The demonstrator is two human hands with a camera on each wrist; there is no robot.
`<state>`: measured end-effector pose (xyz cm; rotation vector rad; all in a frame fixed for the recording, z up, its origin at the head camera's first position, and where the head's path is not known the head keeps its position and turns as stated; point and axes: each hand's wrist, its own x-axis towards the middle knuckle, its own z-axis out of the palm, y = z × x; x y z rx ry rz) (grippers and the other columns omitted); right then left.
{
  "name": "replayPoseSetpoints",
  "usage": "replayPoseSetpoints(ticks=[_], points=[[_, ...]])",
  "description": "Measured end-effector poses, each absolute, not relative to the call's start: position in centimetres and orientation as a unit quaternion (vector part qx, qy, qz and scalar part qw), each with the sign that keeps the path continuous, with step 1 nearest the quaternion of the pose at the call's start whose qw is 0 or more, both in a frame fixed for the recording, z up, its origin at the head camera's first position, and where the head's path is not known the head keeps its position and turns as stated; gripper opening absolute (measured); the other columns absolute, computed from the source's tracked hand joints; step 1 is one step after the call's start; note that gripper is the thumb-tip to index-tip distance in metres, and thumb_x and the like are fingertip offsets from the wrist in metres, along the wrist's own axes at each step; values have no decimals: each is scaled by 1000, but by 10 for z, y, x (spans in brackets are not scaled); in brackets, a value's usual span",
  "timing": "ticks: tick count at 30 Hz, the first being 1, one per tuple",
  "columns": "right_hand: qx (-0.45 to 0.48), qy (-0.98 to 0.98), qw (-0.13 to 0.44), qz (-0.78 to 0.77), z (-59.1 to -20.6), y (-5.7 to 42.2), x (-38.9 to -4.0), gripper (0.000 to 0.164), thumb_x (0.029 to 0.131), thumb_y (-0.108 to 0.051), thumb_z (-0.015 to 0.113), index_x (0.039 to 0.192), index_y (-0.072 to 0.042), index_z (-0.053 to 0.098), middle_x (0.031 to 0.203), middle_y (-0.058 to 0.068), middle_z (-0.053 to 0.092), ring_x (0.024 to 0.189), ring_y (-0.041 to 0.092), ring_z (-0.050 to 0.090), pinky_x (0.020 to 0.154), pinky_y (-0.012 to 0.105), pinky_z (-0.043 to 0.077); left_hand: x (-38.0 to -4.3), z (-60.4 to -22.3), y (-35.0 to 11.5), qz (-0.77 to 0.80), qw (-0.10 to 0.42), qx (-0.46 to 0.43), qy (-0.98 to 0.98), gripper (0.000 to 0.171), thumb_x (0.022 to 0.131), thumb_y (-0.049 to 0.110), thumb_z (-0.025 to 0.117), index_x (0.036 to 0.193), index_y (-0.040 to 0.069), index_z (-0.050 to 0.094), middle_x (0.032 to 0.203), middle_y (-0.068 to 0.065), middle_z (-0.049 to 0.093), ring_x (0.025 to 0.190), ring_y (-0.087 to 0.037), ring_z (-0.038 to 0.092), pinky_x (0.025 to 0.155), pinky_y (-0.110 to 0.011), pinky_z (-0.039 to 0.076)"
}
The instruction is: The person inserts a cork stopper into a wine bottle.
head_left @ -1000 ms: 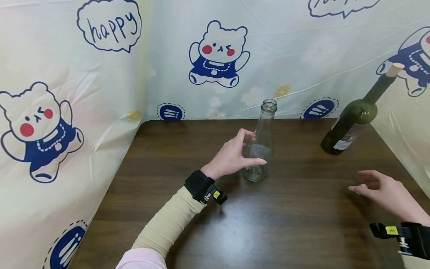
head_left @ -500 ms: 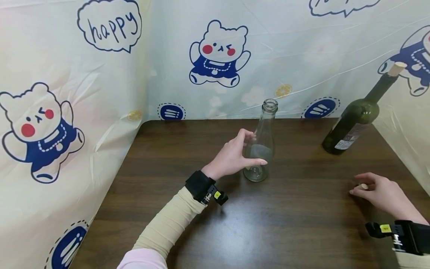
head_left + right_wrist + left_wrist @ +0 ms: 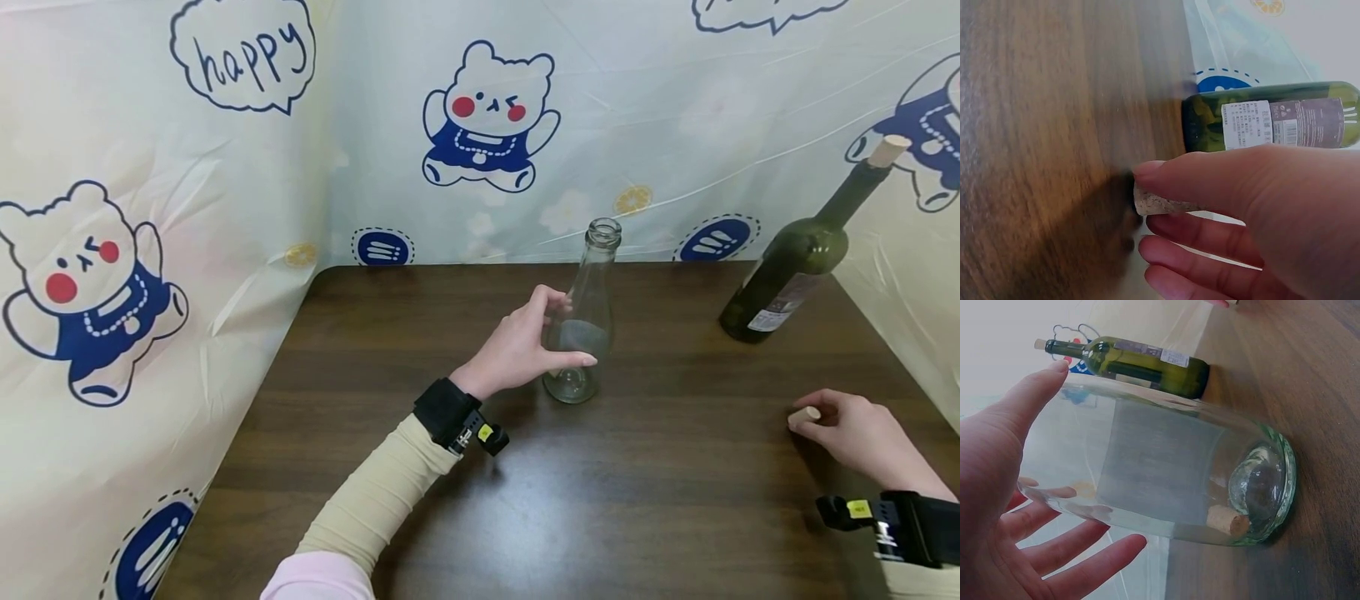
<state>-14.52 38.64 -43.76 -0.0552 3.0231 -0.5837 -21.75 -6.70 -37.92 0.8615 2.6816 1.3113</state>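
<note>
In the head view a clear glass bottle (image 3: 588, 321) stands upright on the dark wooden table (image 3: 637, 492). My left hand (image 3: 517, 346) holds it round the lower body, thumb on the near side and fingers on the far side. The left wrist view has a small cork (image 3: 1227, 520) showing through the glass near the base; whether it lies inside or behind, I cannot tell. At the right, my right hand (image 3: 855, 433) pinches another cork (image 3: 804, 417) between thumb and fingers, low at the tabletop. The right wrist view has this cork (image 3: 1160, 203) under the thumb.
A green wine bottle (image 3: 795, 258) with a cork (image 3: 889, 150) in its neck stands at the back right, beyond my right hand. A printed curtain (image 3: 375, 150) closes off the back and both sides of the table.
My right hand has shifted slightly left, and its fingers have drawn together on the cork, which now shows more clearly. The left hand and the glass bottle have stayed in place.
</note>
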Motion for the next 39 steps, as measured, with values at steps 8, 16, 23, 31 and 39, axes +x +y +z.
replayPoseSetpoints(ticks=[8, 16, 23, 31, 39], points=[[-34, 981, 21, -191, -430, 376, -146, 26, 93, -22, 75, 95, 3, 71, 83, 15, 69, 75, 34, 64, 62, 47, 50, -218, -380, -67, 422, 20, 277, 863, 79, 82, 50, 84, 138, 16, 38, 138, 0, 57, 120, -18, 58, 96, -35, 50], [-58, 976, -10, -211, -416, 358, -149, 29, 96, -27, 74, 101, 1, 67, 81, 5, 67, 70, 21, 56, 57, 36, 43, -218, -379, -67, 422, 20, 274, 864, 80, 82, 52, 83, 138, 16, 39, 140, 0, 57, 121, -19, 58, 96, -36, 51], [-92, 968, -35, -230, -402, 343, -154, 26, 97, -24, 73, 107, -1, 66, 84, 3, 66, 71, 19, 56, 56, 30, 43, -217, -381, -66, 425, 17, 273, 863, 79, 82, 51, 83, 138, 15, 39, 140, -1, 56, 121, -20, 57, 96, -37, 51], [-129, 963, -44, -232, -383, 324, -163, 27, 100, -24, 69, 115, -1, 70, 93, 10, 71, 75, 24, 59, 61, 32, 49, -217, -381, -66, 426, 18, 273, 862, 80, 82, 50, 84, 138, 15, 39, 141, -1, 56, 122, -20, 58, 96, -35, 51], [-158, 951, -69, -257, -366, 300, -171, 25, 97, -23, 73, 115, -6, 67, 87, 4, 68, 71, 21, 55, 57, 28, 48, -216, -380, -67, 425, 19, 271, 863, 79, 82, 50, 83, 138, 15, 39, 141, -1, 55, 122, -20, 57, 96, -35, 51]])
